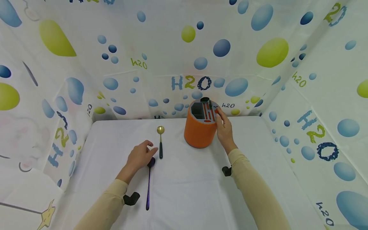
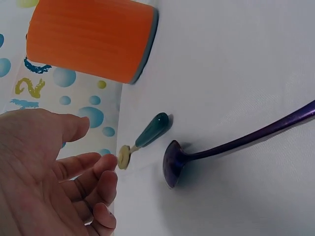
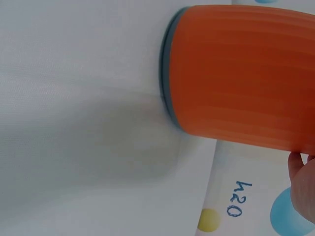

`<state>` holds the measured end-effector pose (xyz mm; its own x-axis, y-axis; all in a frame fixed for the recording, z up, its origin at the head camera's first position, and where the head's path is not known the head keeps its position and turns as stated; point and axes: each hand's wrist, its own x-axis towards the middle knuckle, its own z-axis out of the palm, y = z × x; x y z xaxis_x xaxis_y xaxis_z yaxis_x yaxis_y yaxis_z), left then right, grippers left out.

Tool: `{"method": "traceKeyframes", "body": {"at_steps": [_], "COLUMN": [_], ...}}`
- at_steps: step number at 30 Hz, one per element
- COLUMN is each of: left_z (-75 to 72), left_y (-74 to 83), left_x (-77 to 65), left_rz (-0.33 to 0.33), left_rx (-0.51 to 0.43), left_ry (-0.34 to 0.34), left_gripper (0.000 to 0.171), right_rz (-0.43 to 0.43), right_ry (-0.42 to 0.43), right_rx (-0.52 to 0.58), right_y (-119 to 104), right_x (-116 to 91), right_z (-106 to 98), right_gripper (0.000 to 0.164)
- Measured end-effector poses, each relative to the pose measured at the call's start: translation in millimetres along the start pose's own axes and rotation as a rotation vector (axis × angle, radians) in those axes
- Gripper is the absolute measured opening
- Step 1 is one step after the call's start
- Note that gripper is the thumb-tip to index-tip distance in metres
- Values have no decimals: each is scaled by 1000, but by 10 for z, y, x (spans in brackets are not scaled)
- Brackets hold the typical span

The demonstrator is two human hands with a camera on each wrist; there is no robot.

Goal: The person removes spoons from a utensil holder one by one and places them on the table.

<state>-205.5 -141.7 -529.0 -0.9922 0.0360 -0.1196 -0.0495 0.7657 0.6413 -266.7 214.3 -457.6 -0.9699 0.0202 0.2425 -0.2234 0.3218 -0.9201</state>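
Observation:
A round orange knife and utensil holder [image 1: 200, 132] with a grey slotted top stands upright at the back of the table. My right hand [image 1: 225, 129] holds its right side near the upper rim, fingers and thumb against the wall. My left hand [image 1: 141, 155] hovers with loosely bent fingers and nothing in them, just above the bowl of a purple ladle [image 1: 148, 185]. That ladle lies with its long handle toward me. Beyond it is a small gold ladle [image 1: 160, 130] with a dark green handle [image 2: 153, 129], its bowl pointing to the back.
White cloth covers the table [image 1: 184, 191]. Behind it and on both sides hang white sheets [image 1: 161, 41] printed with blue and green drops and H2O lettering. The holder stands close to the back sheet. A black wrist mount [image 1: 131, 198] sticks out from the left sleeve.

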Motion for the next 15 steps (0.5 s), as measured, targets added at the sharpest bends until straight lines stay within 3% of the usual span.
{"method": "traceKeyframes", "body": {"at_steps": [15], "left_z": [-13], "left_y": [132], "left_x": [-12], "left_rz": [50], "left_rx": [-26], "left_ry": [23], "left_gripper": [46], "right_rz": [-18], "right_ry": [13], "right_rx": [-11], "right_y": [1], "right_x": [5], "right_z": [4], "right_gripper": [49]}}
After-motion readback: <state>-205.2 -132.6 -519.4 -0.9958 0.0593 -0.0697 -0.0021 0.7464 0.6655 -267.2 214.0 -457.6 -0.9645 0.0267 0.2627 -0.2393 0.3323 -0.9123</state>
